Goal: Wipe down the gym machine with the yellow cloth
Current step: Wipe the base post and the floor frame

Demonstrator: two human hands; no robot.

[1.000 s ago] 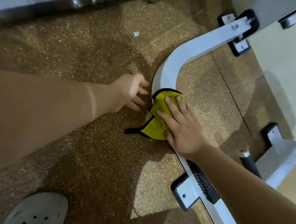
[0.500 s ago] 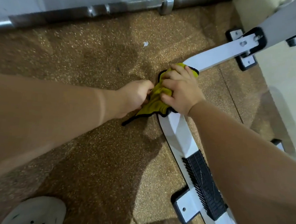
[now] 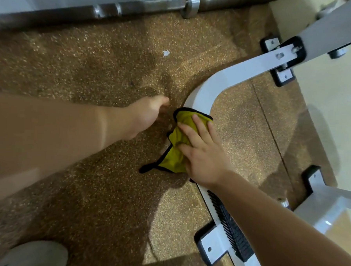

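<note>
The gym machine's white base bar (image 3: 224,80) curves across the speckled brown floor from the upper right down to the lower right. A yellow cloth (image 3: 176,151) with black trim lies over the bar just below the bend. My right hand (image 3: 202,152) presses flat on the cloth with straight, spread fingers. My left hand (image 3: 146,116) hovers over the floor just left of the cloth, fingers loosely curled and holding nothing. The part of the bar beneath the cloth and hand is hidden.
A steel barbell (image 3: 136,5) lies along the top edge by the wall. A black ribbed foot pad (image 3: 231,227) sits on the bar lower right, with bolted feet (image 3: 211,248). Another white frame leg (image 3: 327,201) stands at right. A pale shoe (image 3: 36,254) shows bottom left.
My right hand slid the cloth back down the bar from the bend and flattened out. My left hand let go of the cloth's edge and moved slightly away to the left.
</note>
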